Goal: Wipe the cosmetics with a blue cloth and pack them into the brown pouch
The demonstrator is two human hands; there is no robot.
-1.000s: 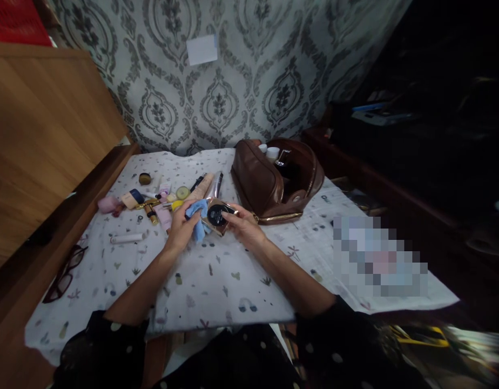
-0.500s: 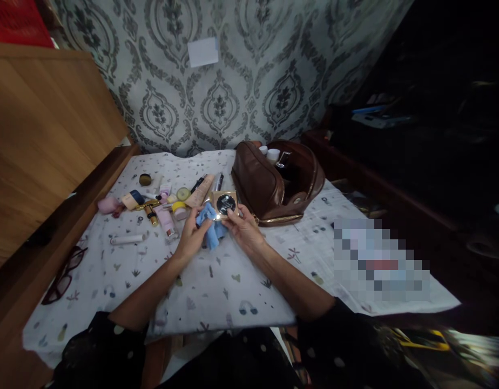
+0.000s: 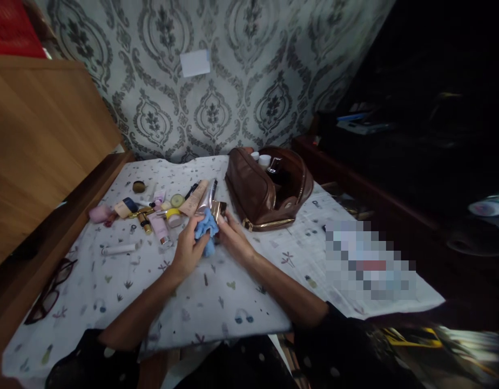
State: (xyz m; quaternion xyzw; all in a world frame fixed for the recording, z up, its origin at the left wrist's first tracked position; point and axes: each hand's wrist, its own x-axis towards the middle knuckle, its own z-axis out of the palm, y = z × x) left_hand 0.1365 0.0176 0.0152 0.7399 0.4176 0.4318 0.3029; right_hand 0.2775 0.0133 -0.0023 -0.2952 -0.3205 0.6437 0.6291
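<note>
My left hand [image 3: 189,244] is closed on a crumpled blue cloth [image 3: 207,227], which presses against the side of a gold compact [image 3: 218,209]. The compact is tilted, so its face is turned out of sight. My right hand [image 3: 235,237] grips the compact from the right. Just beyond my hands lie a silver tube [image 3: 209,195] and a beige tube [image 3: 195,198]. Left of them are a yellow-banded jar [image 3: 174,217] and a pink tube [image 3: 159,229]. A brown leather cosmetic bag [image 3: 251,186] stands unzipped behind my right hand, with white-lidded jars [image 3: 264,160] inside.
A white tube [image 3: 120,248] and dark-framed glasses [image 3: 51,292] lie at the left of the printed cloth [image 3: 152,302]. More cosmetics, including a pink sponge [image 3: 99,213], sit at the left rear. A wooden panel [image 3: 42,140] borders the left; a blurred-out item [image 3: 371,262] lies right.
My right hand has tilted the compact, so its dark round label no longer shows. The cloth has shifted onto its side. The whole view has moved slightly.
</note>
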